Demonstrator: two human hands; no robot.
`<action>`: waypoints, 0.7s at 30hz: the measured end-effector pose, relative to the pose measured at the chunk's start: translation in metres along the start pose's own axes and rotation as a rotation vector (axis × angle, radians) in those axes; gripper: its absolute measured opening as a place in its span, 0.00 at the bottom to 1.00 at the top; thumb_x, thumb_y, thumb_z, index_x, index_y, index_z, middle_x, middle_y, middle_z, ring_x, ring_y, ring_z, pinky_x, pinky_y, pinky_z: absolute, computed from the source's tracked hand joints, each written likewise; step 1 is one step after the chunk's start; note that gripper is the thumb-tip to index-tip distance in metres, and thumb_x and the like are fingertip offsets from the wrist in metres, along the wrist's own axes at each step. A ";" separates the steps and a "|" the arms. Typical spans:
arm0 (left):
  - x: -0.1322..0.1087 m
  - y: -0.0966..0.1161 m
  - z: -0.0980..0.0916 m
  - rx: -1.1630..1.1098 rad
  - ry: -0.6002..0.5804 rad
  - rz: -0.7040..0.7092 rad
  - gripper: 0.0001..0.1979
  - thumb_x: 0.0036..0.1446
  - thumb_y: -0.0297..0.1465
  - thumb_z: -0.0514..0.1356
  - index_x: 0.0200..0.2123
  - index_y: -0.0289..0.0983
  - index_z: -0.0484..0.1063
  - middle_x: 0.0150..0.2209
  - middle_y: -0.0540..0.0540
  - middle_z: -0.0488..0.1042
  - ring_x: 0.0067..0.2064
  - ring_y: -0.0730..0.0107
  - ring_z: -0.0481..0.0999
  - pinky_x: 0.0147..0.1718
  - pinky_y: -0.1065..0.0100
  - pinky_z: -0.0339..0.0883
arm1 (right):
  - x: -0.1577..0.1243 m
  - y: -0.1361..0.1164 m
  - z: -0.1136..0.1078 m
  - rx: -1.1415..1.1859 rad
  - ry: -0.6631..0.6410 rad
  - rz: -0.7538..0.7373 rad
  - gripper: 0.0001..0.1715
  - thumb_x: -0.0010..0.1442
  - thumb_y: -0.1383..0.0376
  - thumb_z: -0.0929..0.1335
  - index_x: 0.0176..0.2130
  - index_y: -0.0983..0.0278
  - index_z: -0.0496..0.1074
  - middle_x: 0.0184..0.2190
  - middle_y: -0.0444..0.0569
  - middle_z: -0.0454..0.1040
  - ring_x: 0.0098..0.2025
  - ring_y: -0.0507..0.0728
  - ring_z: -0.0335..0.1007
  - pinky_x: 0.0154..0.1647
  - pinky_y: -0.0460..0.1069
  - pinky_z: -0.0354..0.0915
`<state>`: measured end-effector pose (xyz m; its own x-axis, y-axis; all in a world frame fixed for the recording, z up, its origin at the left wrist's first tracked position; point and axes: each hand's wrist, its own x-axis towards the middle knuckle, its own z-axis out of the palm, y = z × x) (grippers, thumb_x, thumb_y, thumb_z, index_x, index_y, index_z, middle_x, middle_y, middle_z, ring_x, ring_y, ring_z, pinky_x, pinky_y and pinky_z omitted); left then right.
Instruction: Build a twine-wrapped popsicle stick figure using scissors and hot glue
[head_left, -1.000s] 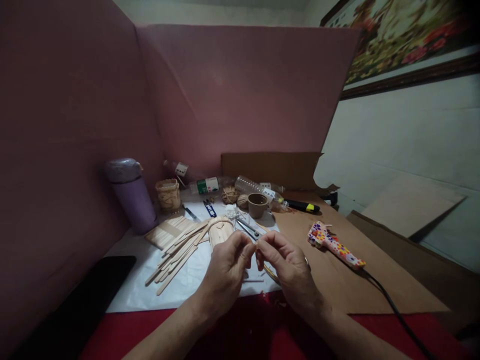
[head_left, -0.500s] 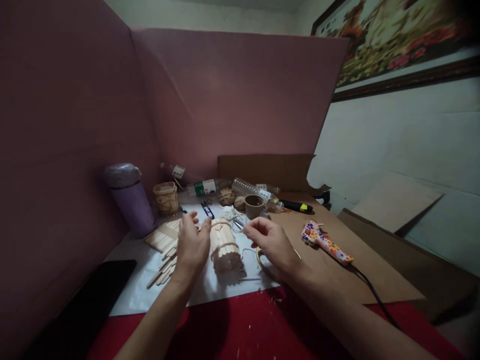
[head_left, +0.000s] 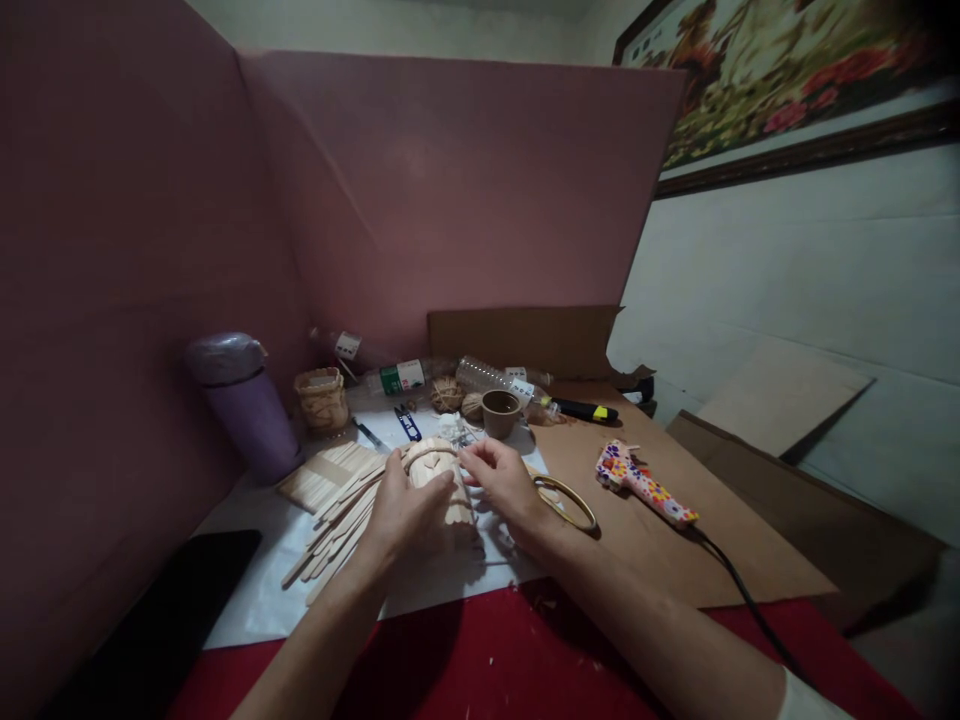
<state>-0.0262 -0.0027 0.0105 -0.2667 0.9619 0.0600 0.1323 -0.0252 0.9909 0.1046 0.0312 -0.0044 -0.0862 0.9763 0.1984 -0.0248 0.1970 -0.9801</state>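
Observation:
A cylinder covered in craft sticks (head_left: 436, 462), bound with twine bands, lies on the white sheet (head_left: 240, 600) in front of me. My left hand (head_left: 405, 508) grips its left side, the thumb across the top. At its far right edge my right hand (head_left: 508, 488) has thumb and fingers pinched together; what is between them is too small to make out. Loose craft sticks (head_left: 330, 545) fan out left of my left hand, beside a bundle of sticks (head_left: 322, 475). An oval golden hoop (head_left: 589, 508) lies just right of my right hand.
Behind the hands stand a brown cup (head_left: 500, 420), blue thread snips (head_left: 409, 424), a twine ball (head_left: 447, 394) and plastic bottles (head_left: 480, 374). A purple tumbler (head_left: 251, 425) and small stick basket (head_left: 321, 400) are left. On cardboard at right lie a flowered glue gun (head_left: 645, 488) and black-yellow cutter (head_left: 585, 410).
My left hand has moved right onto the stick-covered cylinder and closed on it. My right hand has come slightly left, against the cylinder's edge. The hoop now shows more fully.

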 end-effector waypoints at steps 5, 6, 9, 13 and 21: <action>-0.005 0.007 0.004 -0.219 -0.162 -0.075 0.28 0.38 0.33 0.70 0.44 0.34 0.69 0.37 0.41 0.76 0.34 0.61 0.77 0.33 0.63 0.71 | -0.004 -0.005 -0.009 -0.070 -0.003 -0.098 0.09 0.52 0.60 0.67 0.25 0.62 0.69 0.24 0.43 0.66 0.31 0.55 0.63 0.37 0.51 0.64; -0.006 0.008 0.004 -0.235 -0.195 -0.087 0.28 0.38 0.33 0.70 0.45 0.33 0.69 0.38 0.41 0.77 0.35 0.61 0.77 0.33 0.63 0.71 | -0.004 -0.006 -0.011 -0.087 -0.002 -0.122 0.08 0.52 0.61 0.67 0.25 0.62 0.68 0.25 0.43 0.66 0.32 0.55 0.63 0.38 0.51 0.64; -0.007 0.009 0.005 -0.260 -0.244 -0.099 0.28 0.39 0.32 0.69 0.46 0.33 0.70 0.37 0.41 0.77 0.35 0.61 0.77 0.33 0.63 0.70 | -0.003 -0.012 -0.015 -0.125 -0.008 -0.190 0.08 0.51 0.63 0.68 0.23 0.62 0.68 0.29 0.45 0.67 0.36 0.56 0.63 0.43 0.52 0.61; -0.010 0.011 0.004 -0.257 -0.304 -0.086 0.26 0.42 0.31 0.67 0.48 0.34 0.69 0.35 0.44 0.76 0.35 0.62 0.77 0.33 0.64 0.70 | -0.003 -0.019 -0.020 -0.129 -0.019 -0.238 0.06 0.50 0.64 0.68 0.24 0.62 0.69 0.39 0.49 0.67 0.45 0.59 0.64 0.44 0.51 0.62; -0.016 0.014 0.006 -0.308 -0.353 -0.042 0.22 0.46 0.30 0.64 0.47 0.35 0.69 0.40 0.44 0.75 0.38 0.63 0.75 0.36 0.66 0.69 | -0.004 -0.025 -0.025 -0.031 -0.165 -0.197 0.06 0.50 0.66 0.69 0.22 0.62 0.71 0.42 0.50 0.68 0.54 0.59 0.61 0.54 0.53 0.55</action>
<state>-0.0142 -0.0166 0.0231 0.0824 0.9962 0.0268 -0.1752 -0.0120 0.9845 0.1304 0.0242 0.0189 -0.2445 0.8913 0.3817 -0.0271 0.3873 -0.9216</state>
